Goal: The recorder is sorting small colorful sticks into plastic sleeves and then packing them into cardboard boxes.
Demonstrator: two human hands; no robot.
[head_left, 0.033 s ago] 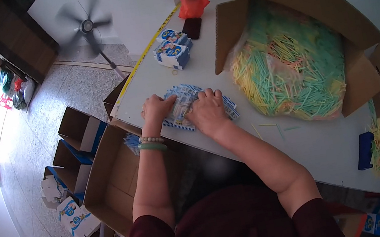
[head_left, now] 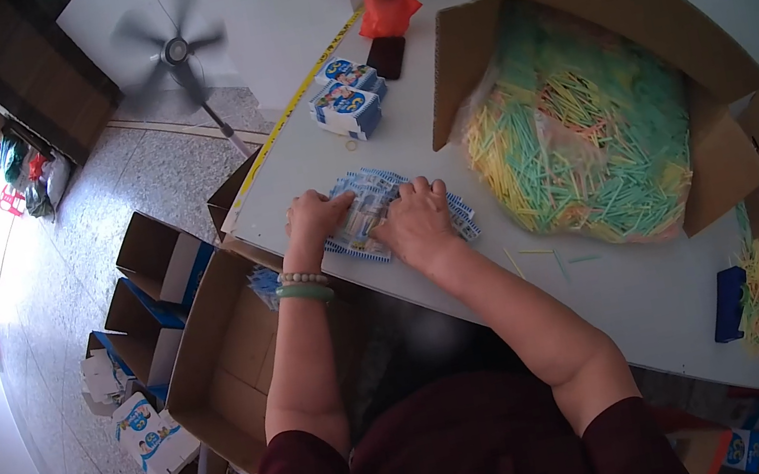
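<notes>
A loose pile of small flat sachets [head_left: 370, 196], clear with blue-and-white striped edges, lies on the white table in front of me. At the pile's left edge, my left hand [head_left: 315, 218] is closed, its thumb resting against the sachets and its other fingers curled down. My right hand [head_left: 420, 227] is bent over the pile's right part, its fingers curled onto the sachets. A few sachets stick out beyond its right side. Both palms and the fingertips' undersides are hidden.
Small blue-and-white boxes [head_left: 347, 109] stand behind the pile, near a dark phone [head_left: 386, 57] and a red-wrapped bottle [head_left: 385, 2]. A large carton [head_left: 472, 68] at right holds a bag of coloured sticks [head_left: 579, 161]. An open carton [head_left: 234, 364] sits below the table's left edge.
</notes>
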